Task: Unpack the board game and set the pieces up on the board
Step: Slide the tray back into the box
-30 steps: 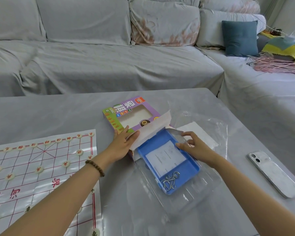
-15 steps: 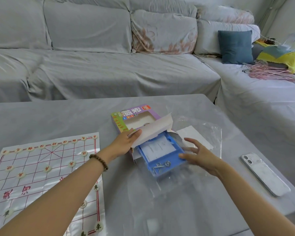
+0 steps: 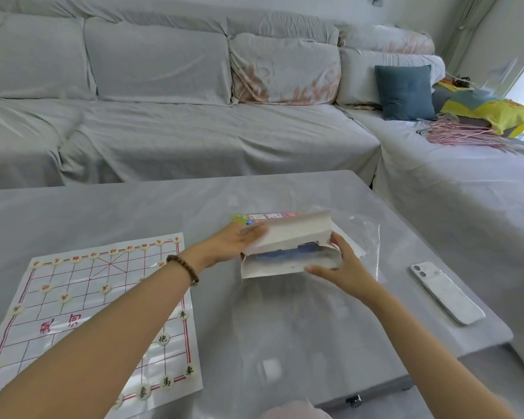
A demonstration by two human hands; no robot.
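Observation:
The colourful game box (image 3: 288, 237) is lifted a little above the grey table, its open end facing me. My left hand (image 3: 239, 240) grips its left side and top flap. My right hand (image 3: 342, 267) grips the right end at the lower flap. A blue tray (image 3: 285, 254) shows only as a strip between the two white flaps. At the left lies the paper board (image 3: 82, 300) with red grid lines. Several round white pieces (image 3: 105, 288) stand on its far rows, and several more stand along the near edge.
A white phone (image 3: 446, 293) lies face down at the table's right side. A clear plastic bag (image 3: 360, 234) and a white sheet lie under and behind the box. A grey sofa runs behind the table, with a blue cushion (image 3: 406, 92) at its right.
The blue tray has slid back into the box until only a strip shows. My right hand moved from the tray to the box's right end, and the box has tipped up.

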